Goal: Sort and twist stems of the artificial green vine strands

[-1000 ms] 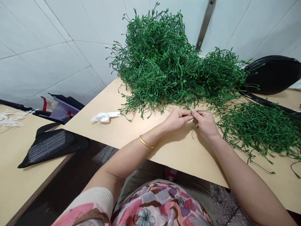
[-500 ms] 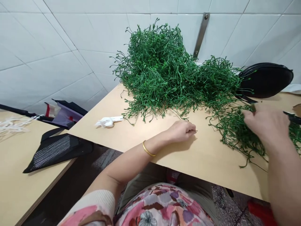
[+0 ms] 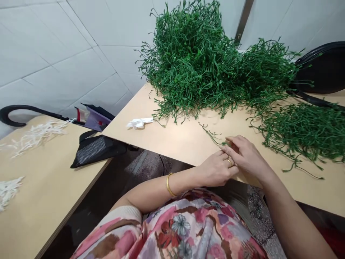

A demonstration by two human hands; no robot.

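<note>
Green sprig between both hands, tip far-left.

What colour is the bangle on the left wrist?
Gold; the bangle shows clearly in the head view, just behind the left hand.

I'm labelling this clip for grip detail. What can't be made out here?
Head view only:
- Base of the green sprig: hidden under the right hand.
- Left hand fingertips: covered by the right hand.
- Black object: cut off by the right edge.
- Crumpled white scrap: too small to identify.

Matt, smooth light-wood table bears glossy green plastic sprigs, crumpled white paper and a shiny black plastic tray.
</note>
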